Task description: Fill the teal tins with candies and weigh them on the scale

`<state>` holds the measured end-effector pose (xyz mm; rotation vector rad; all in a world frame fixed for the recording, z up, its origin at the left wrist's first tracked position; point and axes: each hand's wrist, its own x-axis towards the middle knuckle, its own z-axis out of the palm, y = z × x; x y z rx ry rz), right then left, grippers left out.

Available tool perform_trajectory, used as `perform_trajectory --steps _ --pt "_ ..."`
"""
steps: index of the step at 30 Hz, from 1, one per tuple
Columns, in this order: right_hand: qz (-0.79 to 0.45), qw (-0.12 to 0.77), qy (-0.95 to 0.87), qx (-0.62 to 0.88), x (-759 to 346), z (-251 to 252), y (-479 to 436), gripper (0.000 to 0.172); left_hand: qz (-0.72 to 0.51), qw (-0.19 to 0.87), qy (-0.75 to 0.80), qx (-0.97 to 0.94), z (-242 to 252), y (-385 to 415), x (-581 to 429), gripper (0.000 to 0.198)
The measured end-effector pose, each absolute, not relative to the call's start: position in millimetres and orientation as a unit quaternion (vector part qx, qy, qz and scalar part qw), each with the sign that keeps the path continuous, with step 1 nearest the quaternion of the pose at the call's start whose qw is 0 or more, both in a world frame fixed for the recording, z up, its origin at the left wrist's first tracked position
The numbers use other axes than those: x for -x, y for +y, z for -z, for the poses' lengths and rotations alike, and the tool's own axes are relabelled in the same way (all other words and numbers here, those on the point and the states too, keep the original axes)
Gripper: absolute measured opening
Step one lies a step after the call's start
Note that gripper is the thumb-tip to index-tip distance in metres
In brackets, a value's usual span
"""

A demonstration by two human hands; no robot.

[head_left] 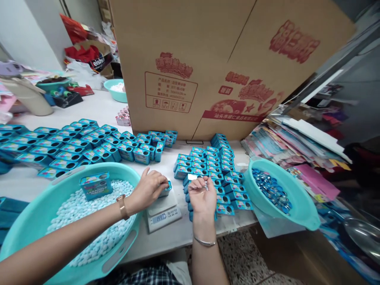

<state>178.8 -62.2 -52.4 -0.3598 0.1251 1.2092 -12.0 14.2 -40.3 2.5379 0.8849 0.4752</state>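
A white table (172, 239) spread across the scene, and on its far side stood a huge brown cardboard carton (219, 51) with red printing. At the near left sat a large oval turquoise plastic basin (28, 225), and to the right, by the table's edge, a smaller turquoise plastic basin (299, 198). Many blue, printed, rectangular containers (71, 144), each with a dark round spot on top, stood in close rows at the far left; a second block of blue containers (208, 162) filled the middle right, in front of the carton. Between the large basin and that block lay a flat white digital scale (162, 217) with its display lit.

The person's left hand (150, 186) reached over the scale, fingers bunched at a single blue container (166, 190) resting on it; whether they gripped it or only touched it could not be told. The right hand (203, 194), palm up and apart from the left, was curled closed around a few pale pellets (205, 185). Another blue container (95, 185) rested on the heap of small pale-blue pellets (71, 221) in the large basin, while shiny blue pieces (270, 188) lay in the smaller one.
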Motion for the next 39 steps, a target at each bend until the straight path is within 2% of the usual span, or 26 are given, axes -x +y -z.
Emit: perform_trajectory --steps 17,26,33,39 --pt "-0.559 0.803 0.032 0.206 -177 50 -59 0.013 -0.176 0.21 0.313 -0.909 42 18 1 0.023" --pt "-0.542 0.794 0.022 0.273 -135 44 -35 0.016 -0.191 0.213 0.328 -0.9 39 23 7 0.025" --pt "-0.548 0.789 0.025 0.277 -126 48 -27 0.014 -0.204 0.213 0.366 -0.883 37 28 39 0.024" --pt "-0.586 0.779 0.045 0.219 -158 47 -38 0.013 -0.196 0.213 0.379 -0.879 41 25 61 0.028"
